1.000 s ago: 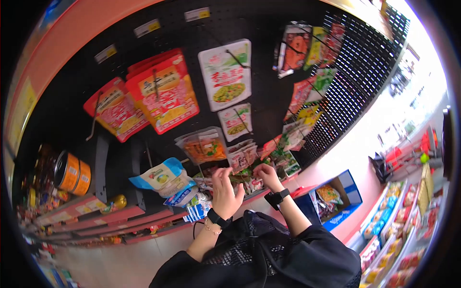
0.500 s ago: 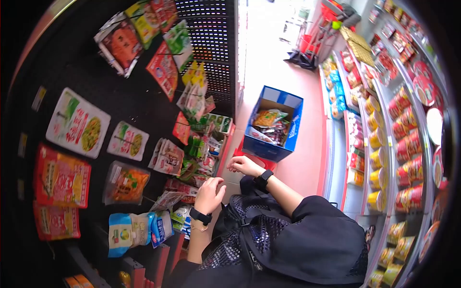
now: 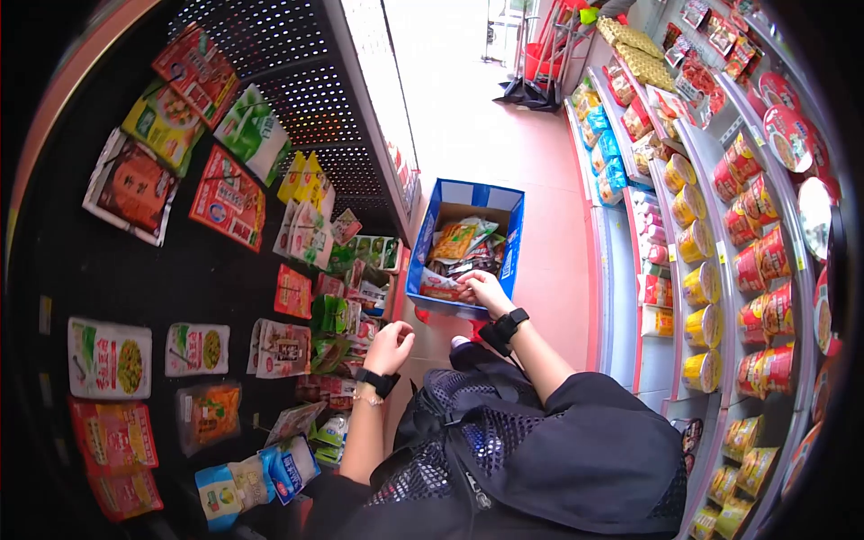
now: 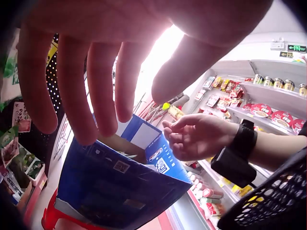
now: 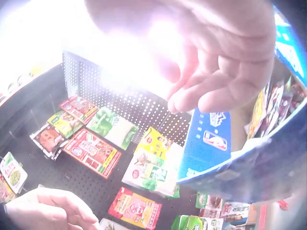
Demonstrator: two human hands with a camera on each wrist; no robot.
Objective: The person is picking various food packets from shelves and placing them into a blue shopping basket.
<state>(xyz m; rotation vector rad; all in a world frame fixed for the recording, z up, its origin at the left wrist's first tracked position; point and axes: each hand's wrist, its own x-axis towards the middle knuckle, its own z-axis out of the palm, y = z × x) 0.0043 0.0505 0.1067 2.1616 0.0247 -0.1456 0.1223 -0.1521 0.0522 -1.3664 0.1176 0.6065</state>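
Observation:
A blue cardboard box [image 3: 517, 236] stands in the aisle, with several food packets [image 3: 456, 239] inside. My right hand [image 3: 484, 290] is over its near edge, the fingertips overlapping the packets in the head view. In the right wrist view that hand [image 5: 225, 57] has loosely bent fingers with nothing between them, beside the box's printed wall [image 5: 204, 148]. My left hand [image 3: 387, 349] hovers between the hanging packets and the box, holding nothing. Its fingers [image 4: 74, 96] hang spread in front of the box [image 4: 115, 177] in the left wrist view.
Food packets [image 3: 225, 200] hang from hooks on a black pegboard [image 3: 310, 117] at left. Shelves at right hold noodle cups [image 3: 700, 283]. Something red [image 4: 55, 215] shows under the box. Brooms and a red bucket [image 3: 540, 61] stand at the aisle's far end.
The head view has swung right, from the pegboard to the aisle. My right hand has moved away from the hanging packets to the box's near edge. The left stays beside the pegboard.

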